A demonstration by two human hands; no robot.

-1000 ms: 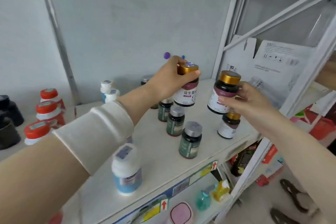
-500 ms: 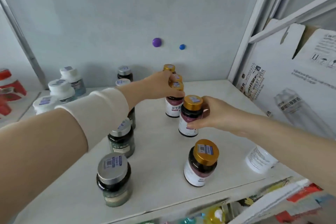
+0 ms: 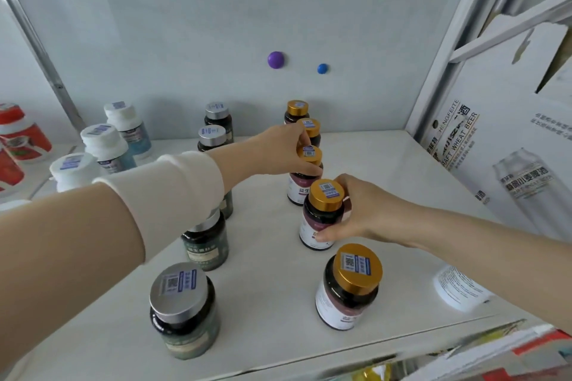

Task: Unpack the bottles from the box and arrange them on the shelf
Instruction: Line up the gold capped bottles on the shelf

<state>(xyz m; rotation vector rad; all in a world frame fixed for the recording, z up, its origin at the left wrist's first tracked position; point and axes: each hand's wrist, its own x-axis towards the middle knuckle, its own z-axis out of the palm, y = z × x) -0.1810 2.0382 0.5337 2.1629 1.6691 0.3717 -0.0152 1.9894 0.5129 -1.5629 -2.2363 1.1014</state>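
The left hand is curling its fingers round the gold cap of a bottle standing on the white shelf. The right hand is gripping the next bottle, just in front, also on the shelf. Both are sitting in the gold-cap row. The box is standing at the right.

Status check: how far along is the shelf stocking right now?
Done: white-capped bottles, silver-capped bottles and a front gold-capped bottle stand in rows on the shelf. In hand: the left hand grips a middle gold-capped bottle, the right hand grips the next bottle forward, both in the gold row. Left: releasing these, and a white bottle lying on its side at the shelf's right edge. The box interior is hidden.
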